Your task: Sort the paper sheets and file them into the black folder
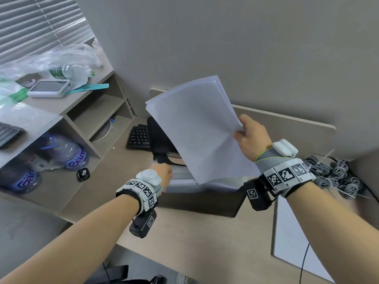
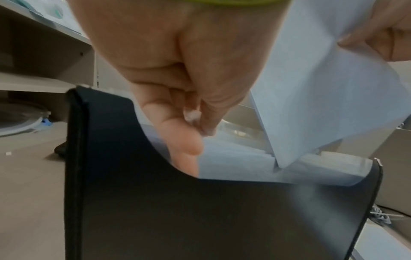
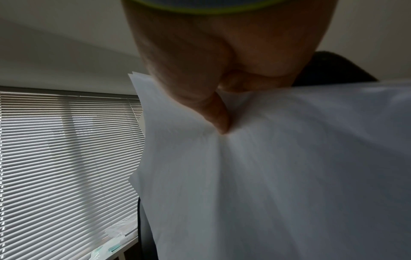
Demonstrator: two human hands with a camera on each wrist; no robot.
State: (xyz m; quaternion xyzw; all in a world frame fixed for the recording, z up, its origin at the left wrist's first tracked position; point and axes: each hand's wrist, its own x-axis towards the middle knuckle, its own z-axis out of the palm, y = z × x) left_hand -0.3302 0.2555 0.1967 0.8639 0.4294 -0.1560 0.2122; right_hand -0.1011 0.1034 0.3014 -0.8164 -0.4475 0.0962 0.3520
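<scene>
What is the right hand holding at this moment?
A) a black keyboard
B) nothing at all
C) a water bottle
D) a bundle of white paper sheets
D: the right hand pinches the white paper sheets at their edge, above the black folder.

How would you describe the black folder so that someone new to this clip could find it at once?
Start at the beige desk and look between the two hands. The black folder stands there as an open-topped box with white sheets inside, under the white paper stack held by the right hand. Unlike the black keyboard behind, it has plain walls and a curved cut-out.
</scene>
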